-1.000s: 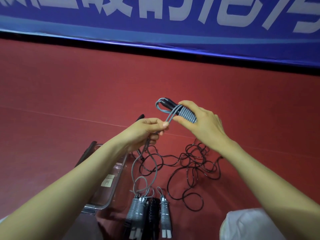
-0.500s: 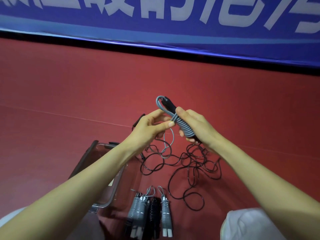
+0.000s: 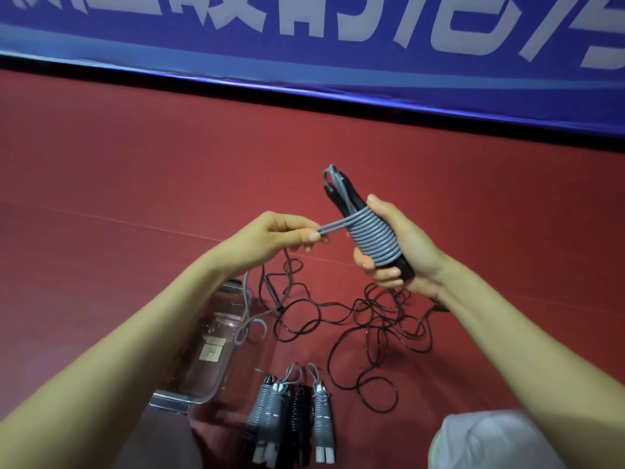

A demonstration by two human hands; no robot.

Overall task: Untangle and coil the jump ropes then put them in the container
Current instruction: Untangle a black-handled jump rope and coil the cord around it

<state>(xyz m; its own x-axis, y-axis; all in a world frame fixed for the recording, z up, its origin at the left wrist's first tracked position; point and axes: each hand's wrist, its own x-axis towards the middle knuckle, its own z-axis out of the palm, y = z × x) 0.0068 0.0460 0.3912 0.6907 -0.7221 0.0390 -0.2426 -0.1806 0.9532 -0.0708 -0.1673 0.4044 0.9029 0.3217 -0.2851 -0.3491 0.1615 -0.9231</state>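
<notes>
Since half a second ago the left hand (image 3: 270, 238) has drawn away from the right hand (image 3: 406, 255) toward 9 o'clock. Then the two met at the coil; now a gap lies between them, bridged by a taut doubled strand (image 3: 334, 226). The bundle also stands more upright, with its top pointing to 11 o'clock and its turns facing the camera more fully.

The left hand pinches that strand between thumb and forefinger, with the other fingers curled beneath. The right hand is wrapped round the grey plastic jump rope (image 3: 372, 238), which is wound in tight turns about a pair of black handles (image 3: 341, 192). Its thumb lies along the 3 o'clock side and its fingers curl under the lower end. So the rope sits inside the right hand, at 3 o'clock of the left.

From the left hand a loose grey tail (image 3: 248, 309) hangs toward 6 o'clock. Its end loop overlaps the clear plastic container (image 3: 176, 399), which sits at 7 o'clock of the hands, partly under the left forearm.

Below the right hand a thin black jump rope (image 3: 382, 319) lies tangled on the red floor (image 3: 135, 164). At 6 o'clock a row of coiled rope bundles (image 3: 299, 418), grey and black, lies side by side, beside the container rather than in it. A blue banner with white characters (image 3: 304, 45) runs along 12 o'clock.
</notes>
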